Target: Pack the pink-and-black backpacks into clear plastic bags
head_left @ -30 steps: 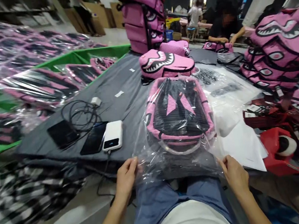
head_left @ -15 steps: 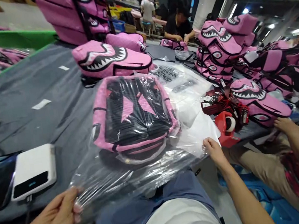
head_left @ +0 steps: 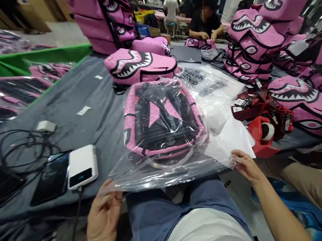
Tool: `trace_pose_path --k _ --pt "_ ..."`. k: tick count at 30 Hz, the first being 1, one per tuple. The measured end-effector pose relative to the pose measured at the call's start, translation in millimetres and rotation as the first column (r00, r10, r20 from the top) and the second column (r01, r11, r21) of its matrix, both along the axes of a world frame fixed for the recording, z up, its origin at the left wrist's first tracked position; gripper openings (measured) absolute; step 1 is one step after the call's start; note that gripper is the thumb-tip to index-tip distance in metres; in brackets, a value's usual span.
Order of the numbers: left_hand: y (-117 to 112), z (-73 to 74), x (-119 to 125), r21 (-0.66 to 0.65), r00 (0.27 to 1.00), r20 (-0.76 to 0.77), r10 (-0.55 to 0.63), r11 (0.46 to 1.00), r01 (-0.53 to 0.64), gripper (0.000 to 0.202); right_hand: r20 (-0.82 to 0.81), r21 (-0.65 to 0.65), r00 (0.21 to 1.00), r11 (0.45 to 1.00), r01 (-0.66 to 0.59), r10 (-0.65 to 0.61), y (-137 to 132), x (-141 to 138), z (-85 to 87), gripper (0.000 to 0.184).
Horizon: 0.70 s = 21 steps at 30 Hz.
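A pink and black backpack (head_left: 165, 120) lies back side up on the dark table cloth, inside a clear plastic bag (head_left: 162, 179). The bag's loose mouth end stretches toward me over the table edge. My left hand (head_left: 106, 209) grips the near left corner of the plastic, fingers closed. At the near right corner, my right hand (head_left: 245, 165) pinches the film between thumb and fingers. White sheets (head_left: 233, 139) lie beside the backpack, next to my right hand.
A red tape dispenser (head_left: 263, 139) and red tags (head_left: 278, 116) sit on the right. Pink shark-mouth bags (head_left: 142, 66) stand behind, stacked at right too. A white power bank (head_left: 81, 167), phone (head_left: 50, 177) and cables lie left. Beyond a green-edged bin (head_left: 61, 52) are wrapped bags. A co-worker (head_left: 206, 21) sits across.
My left hand has moved inward and the plastic's near edge now lies flatter. My right hand still pinches its corner. The view has shifted left.
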<state>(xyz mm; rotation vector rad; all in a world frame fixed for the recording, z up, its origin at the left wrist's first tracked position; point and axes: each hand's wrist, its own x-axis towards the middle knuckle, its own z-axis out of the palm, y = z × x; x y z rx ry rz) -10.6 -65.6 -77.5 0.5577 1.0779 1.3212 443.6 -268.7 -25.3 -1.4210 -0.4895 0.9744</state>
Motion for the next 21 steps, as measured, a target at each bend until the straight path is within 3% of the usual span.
trace_pose_path --k 2,4,6,9,14,16,19,21 --pt "-4.6 5.0 4.5 -0.016 0.998 -0.037 -0.054 0.998 0.053 0.054 0.099 0.003 0.993 0.998 -0.064 0.064 1.4 10.3 -0.4 0.043" --pt "-7.7 9.3 6.6 0.012 0.965 -0.234 -0.117 0.992 0.123 0.051 0.267 0.03 0.962 0.997 -0.074 0.063 6.2 18.3 1.7 0.036" --pt "-8.4 10.8 5.6 0.082 0.872 -0.476 -0.112 0.982 0.171 0.041 0.412 0.099 0.911 0.995 -0.022 -0.021 14.1 21.6 4.4 0.035" --pt "-5.3 9.8 1.1 0.265 0.698 -0.716 0.032 0.937 0.229 0.043 0.45 0.238 0.878 0.969 0.062 -0.167 30.9 15.9 5.8 0.037" --pt "0.4 14.6 -1.8 0.533 0.478 -0.785 0.394 0.823 0.198 0.05 0.328 0.383 0.89 0.906 0.181 -0.317 62.4 -8.5 1.8 0.046" --pt "0.5 17.9 1.0 0.537 0.506 -0.771 0.387 0.822 0.188 0.047 0.342 0.377 0.868 0.899 0.224 -0.36 72.0 -16.1 0.1 0.047" --pt "4.8 19.3 7.9 0.415 0.638 -0.738 0.22 0.893 0.172 0.046 0.392 0.349 0.828 0.897 0.271 -0.402 82.0 -23.0 -2.8 0.045" --pt "13.4 19.0 12.6 0.317 0.671 -0.726 0.149 0.939 0.133 0.048 0.41 0.349 0.801 0.886 0.305 -0.436 86.8 -26.2 -5.3 0.045"
